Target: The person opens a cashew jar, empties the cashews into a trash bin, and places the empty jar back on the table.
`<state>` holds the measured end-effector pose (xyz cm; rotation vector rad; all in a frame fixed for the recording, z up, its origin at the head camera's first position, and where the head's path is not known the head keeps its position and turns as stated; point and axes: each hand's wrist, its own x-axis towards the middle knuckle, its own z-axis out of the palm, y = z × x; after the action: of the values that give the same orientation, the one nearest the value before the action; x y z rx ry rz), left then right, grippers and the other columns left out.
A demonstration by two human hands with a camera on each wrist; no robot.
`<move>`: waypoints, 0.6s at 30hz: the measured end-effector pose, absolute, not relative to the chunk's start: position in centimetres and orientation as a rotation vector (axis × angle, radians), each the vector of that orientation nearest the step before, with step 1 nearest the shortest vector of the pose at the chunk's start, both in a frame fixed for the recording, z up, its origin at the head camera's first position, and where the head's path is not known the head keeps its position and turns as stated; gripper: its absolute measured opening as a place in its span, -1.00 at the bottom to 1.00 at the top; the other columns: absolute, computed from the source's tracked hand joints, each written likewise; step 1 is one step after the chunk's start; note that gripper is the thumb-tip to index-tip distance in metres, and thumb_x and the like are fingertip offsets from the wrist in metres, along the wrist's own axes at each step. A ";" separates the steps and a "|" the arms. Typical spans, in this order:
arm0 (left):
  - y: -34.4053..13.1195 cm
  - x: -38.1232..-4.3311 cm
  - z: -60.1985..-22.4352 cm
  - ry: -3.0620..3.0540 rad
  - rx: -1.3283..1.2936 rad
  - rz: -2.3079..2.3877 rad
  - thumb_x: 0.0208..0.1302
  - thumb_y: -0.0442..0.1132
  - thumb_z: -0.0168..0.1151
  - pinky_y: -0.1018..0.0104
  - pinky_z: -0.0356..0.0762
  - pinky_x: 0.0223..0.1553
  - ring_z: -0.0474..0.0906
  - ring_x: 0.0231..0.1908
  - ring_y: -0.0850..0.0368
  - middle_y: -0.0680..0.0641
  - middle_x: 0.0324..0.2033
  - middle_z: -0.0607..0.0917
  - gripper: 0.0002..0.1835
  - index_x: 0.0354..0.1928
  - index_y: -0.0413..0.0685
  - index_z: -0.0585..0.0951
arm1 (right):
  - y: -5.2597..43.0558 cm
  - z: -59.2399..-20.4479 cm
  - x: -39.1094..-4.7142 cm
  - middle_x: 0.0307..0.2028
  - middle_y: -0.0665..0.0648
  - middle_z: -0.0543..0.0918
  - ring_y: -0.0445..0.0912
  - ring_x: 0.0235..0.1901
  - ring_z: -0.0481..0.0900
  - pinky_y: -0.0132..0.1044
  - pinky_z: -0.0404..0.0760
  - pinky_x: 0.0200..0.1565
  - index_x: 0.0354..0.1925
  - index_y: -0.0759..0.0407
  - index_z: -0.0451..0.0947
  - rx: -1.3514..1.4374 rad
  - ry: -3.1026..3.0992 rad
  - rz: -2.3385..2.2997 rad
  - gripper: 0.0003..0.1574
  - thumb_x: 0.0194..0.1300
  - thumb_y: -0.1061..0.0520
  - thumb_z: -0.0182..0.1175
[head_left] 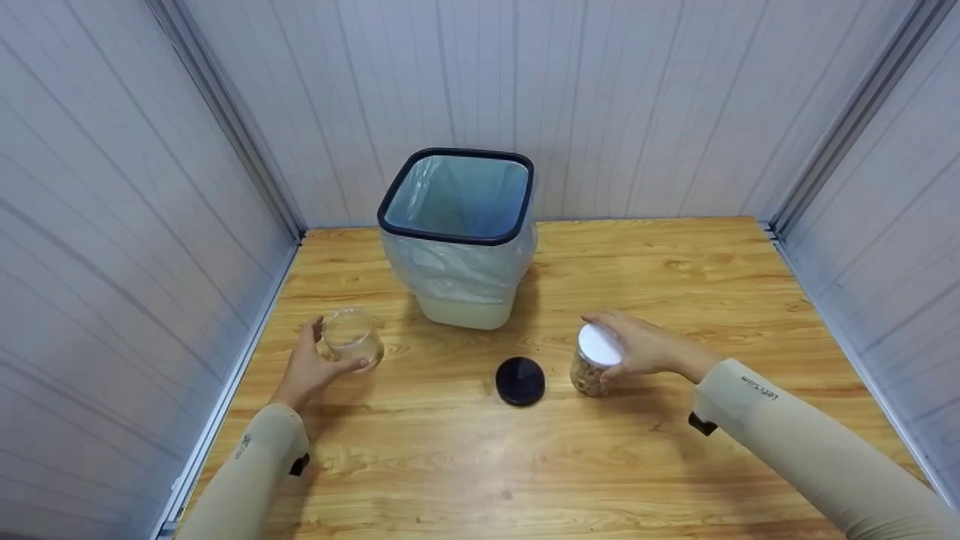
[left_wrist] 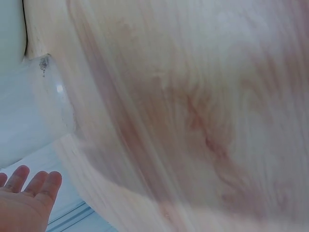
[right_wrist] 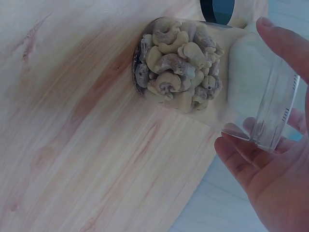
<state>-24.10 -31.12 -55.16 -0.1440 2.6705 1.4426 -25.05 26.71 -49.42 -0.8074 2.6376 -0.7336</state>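
Observation:
Near my left hand (head_left: 315,364) stands a clear, empty-looking glass jar (head_left: 352,341). Thumb and fingers spread around its sides; in the left wrist view the visible fingers (left_wrist: 47,186) look straight, just apart from the glass jar (left_wrist: 34,106). At the right, my right hand (head_left: 637,346) grips a jar of cashews (head_left: 589,379) near its white lid (head_left: 600,345). The right wrist view shows the cashews (right_wrist: 178,67) filling the lower part, with thumb and fingers on opposite sides of the upper part. Between both jars lies a round black lid (head_left: 520,381).
A bin (head_left: 465,315) with a black rim (head_left: 450,238) and a translucent liner bag stands at the back of the wooden table (head_left: 480,457). Pale panel walls (head_left: 637,105) enclose the table at the back and on both sides.

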 end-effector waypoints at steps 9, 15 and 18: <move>-31.2 -24.0 -53.6 2.681 -0.119 1.423 0.17 0.09 0.69 -0.45 0.03 0.64 -0.08 0.70 -0.44 -0.35 0.73 0.01 0.43 0.76 -0.13 -0.18 | 26.6 -49.8 -25.1 0.47 0.53 0.43 0.47 0.39 0.48 0.40 0.57 0.34 0.60 0.35 0.27 -0.809 2.641 -0.754 0.28 0.05 0.12 0.69; -31.3 -24.1 -52.7 2.693 -0.088 1.406 0.11 0.22 0.70 -0.45 0.02 0.64 -0.10 0.70 -0.42 -0.33 0.74 -0.02 0.49 0.77 -0.10 -0.17 | 26.5 -49.8 -25.0 0.43 0.52 0.48 0.44 0.35 0.52 0.37 0.63 0.29 0.58 0.36 0.29 -0.801 2.647 -0.759 0.24 0.06 0.14 0.66; -31.3 -24.3 -52.4 2.704 -0.083 1.400 0.09 0.23 0.70 -0.45 0.02 0.64 -0.09 0.70 -0.42 -0.33 0.73 -0.02 0.49 0.76 -0.11 -0.15 | 26.6 -49.8 -25.1 0.41 0.49 0.50 0.43 0.34 0.53 0.36 0.64 0.27 0.58 0.34 0.30 -0.808 2.652 -0.755 0.22 0.08 0.12 0.65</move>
<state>-24.28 -31.30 -52.40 -0.0825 2.7042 1.4000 -25.09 26.56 -49.79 -0.8078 2.6521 -0.7555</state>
